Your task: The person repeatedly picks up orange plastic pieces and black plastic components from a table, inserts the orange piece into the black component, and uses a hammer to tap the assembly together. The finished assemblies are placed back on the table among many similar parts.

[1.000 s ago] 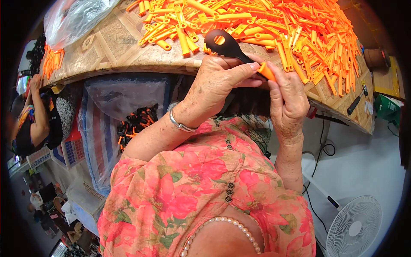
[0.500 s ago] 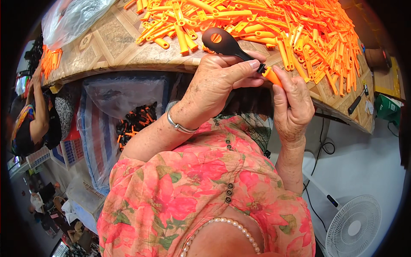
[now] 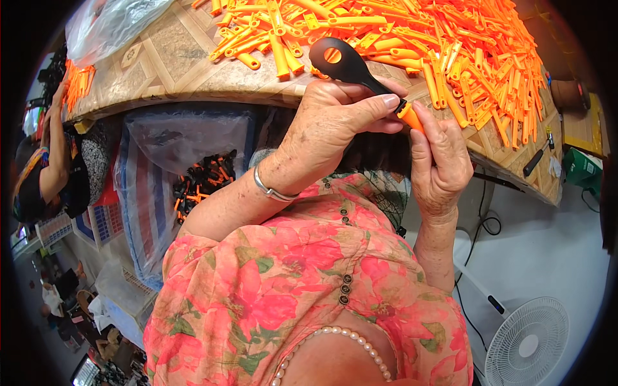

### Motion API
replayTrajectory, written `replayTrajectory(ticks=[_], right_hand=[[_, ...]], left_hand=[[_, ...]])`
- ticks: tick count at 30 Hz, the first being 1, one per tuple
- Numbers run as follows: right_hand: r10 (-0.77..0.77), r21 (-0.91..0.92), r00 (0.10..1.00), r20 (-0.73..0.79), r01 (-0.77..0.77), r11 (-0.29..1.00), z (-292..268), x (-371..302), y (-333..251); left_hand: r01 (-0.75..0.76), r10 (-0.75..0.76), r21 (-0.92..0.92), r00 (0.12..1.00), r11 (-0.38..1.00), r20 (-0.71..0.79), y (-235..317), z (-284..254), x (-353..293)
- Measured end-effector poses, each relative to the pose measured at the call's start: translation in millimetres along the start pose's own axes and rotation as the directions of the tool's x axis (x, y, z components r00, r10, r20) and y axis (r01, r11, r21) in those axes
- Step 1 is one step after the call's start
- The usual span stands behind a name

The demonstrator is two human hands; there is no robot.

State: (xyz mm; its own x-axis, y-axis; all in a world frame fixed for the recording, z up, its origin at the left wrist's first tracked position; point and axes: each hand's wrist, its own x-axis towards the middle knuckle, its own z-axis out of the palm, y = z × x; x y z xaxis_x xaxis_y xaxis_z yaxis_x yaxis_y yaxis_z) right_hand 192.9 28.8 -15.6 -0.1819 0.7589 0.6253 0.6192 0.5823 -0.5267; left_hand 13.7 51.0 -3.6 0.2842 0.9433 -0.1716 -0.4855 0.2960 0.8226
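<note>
My left hand (image 3: pixel 328 119) is closed round the neck of a black spoon head (image 3: pixel 347 64), thumb on top. The spoon's rounded bowl has a round hole through it and points up and left, over the table's edge. My right hand (image 3: pixel 441 154) pinches a short orange handle (image 3: pixel 410 117) between thumb and fingers. The handle's open end meets the black neck, with the two parts in line. Part of the handle is hidden by my right fingers. Just beyond both hands lies a large heap of orange handles (image 3: pixel 463 71).
The wood-patterned table (image 3: pixel 167 64) curves across the far side. A striped sack (image 3: pixel 148 212) at the left holds black and orange pieces (image 3: pixel 205 183). A screwdriver (image 3: pixel 537 157) lies at the table's right edge; a white fan (image 3: pixel 528 344) stands below. Another person's arm (image 3: pixel 56 148) is far left.
The spoon's neck and the orange handle have come closer together, so less of the black end shows between them. Both hands otherwise keep their hold.
</note>
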Motion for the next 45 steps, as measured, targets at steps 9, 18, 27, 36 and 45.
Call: replayTrajectory(ticks=[9, 18, 27, 36, 45], right_hand=[[-0.027, -0.056, 0.999, -0.021, 0.026, 0.998, 1.8, -2.7, -2.1], [-0.094, -0.059, 0.991, -0.091, 0.089, 0.994, 4.3, -0.4, -4.7], [-0.122, -0.073, 0.988, -0.093, 0.116, 0.991, 4.0, 5.3, -16.7], [-0.007, 0.014, 0.999, -0.034, 0.008, 1.000, 3.4, 6.5, -22.9], [0.330, 0.351, 0.937, 0.111, -0.348, 0.869, 3.2, 3.0, -22.4]], left_hand=[[-0.061, 0.056, 0.100, 0.997, 0.993, 0.050, 1.8, -1.3, -1.3], [-0.125, 0.108, 0.141, 0.987, 0.982, 0.118, 1.2, 2.3, -9.0], [-0.131, 0.126, 0.071, 0.990, 0.989, 0.067, -0.5, 5.6, -19.0], [-0.168, 0.168, 0.027, 0.986, 0.986, -0.004, -12.2, 0.8, -20.6], [-0.168, 0.162, 0.080, 0.984, 0.983, 0.074, -12.7, -0.9, -23.0]])
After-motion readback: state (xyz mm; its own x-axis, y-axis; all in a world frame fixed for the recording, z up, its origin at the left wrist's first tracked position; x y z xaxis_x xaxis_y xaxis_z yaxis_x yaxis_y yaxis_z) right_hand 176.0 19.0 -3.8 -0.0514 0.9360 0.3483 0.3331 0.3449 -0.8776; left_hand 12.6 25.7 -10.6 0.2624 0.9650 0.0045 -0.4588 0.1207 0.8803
